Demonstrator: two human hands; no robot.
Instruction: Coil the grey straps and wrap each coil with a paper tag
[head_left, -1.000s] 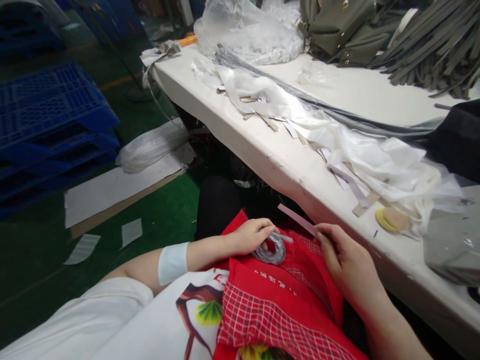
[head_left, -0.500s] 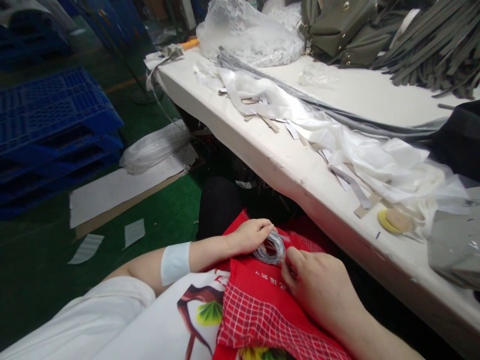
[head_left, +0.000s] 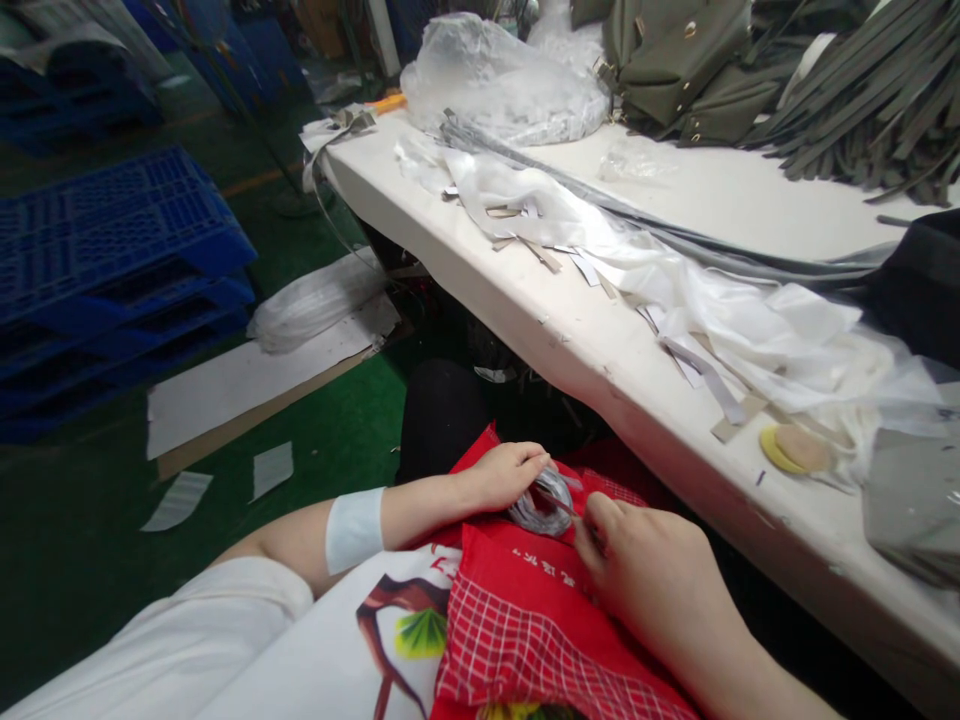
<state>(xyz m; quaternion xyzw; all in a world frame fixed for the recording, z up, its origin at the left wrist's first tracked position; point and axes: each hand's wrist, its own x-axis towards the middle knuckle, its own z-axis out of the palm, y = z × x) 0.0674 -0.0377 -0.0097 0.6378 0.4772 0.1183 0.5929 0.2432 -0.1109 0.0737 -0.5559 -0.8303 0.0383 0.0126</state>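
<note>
On my lap lies a red checked cloth bag (head_left: 525, 620). My left hand (head_left: 504, 475) is curled over a coil of grey strip (head_left: 541, 503) resting on the bag and grips it. My right hand (head_left: 645, 575) is closed with its fingertips pinched at the right side of the same coil; what it pinches looks like the thin end of the strip, but that is too small to make out. A white band wraps my left forearm (head_left: 354, 528).
A white worktable (head_left: 570, 340) runs diagonally on the right, its edge just above my hands, strewn with white film, paper strips, grey straps and olive bags (head_left: 675, 70). Stacked blue pallets (head_left: 105, 260) and cardboard sheets (head_left: 247, 380) lie on the green floor to the left.
My right hand held a pale strip up near the table edge; it has dropped to the coil and now pinches beside it. The left hand stayed on the coil.
</note>
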